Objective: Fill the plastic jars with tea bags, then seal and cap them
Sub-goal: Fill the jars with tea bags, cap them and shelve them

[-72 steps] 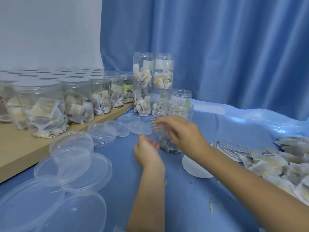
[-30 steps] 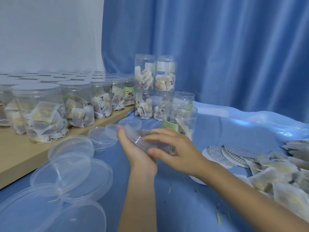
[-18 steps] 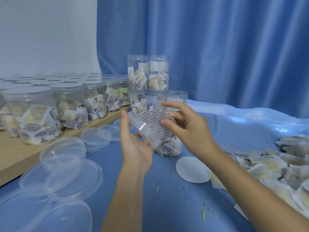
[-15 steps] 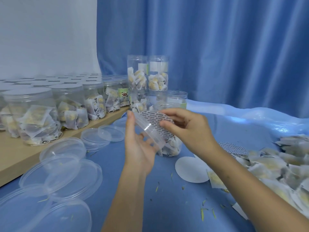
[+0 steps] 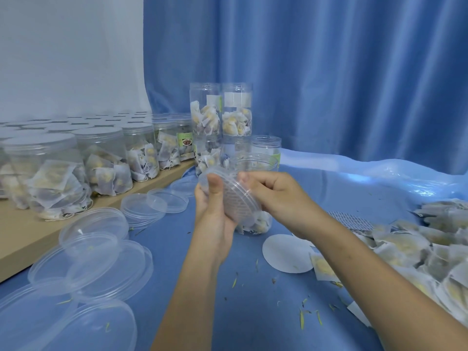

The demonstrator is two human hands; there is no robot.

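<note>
My left hand (image 5: 212, 211) grips a clear plastic cap (image 5: 234, 196), tilted, with its thumb across the cap's face. A patterned seal disc (image 5: 238, 206) lies inside the cap. My right hand (image 5: 276, 198) holds the cap's right rim with curled fingers. Behind both hands stands an open plastic jar (image 5: 255, 165) holding tea bags, its lower part partly hidden. A heap of loose tea bags (image 5: 415, 244) lies at the right.
Loose clear caps (image 5: 101, 252) lie scattered at the left on the blue cloth. Capped filled jars (image 5: 101, 158) line a wooden board (image 5: 20, 239). Stacked jars (image 5: 220, 110) stand behind. A white seal disc (image 5: 286, 252) and patterned discs (image 5: 352, 220) lie right of the open jar.
The cap came up off the cloth in my left hand. The right hand brought the patterned seal disc to it, and the disc now lies inside the cap. The right fingers have curled.
</note>
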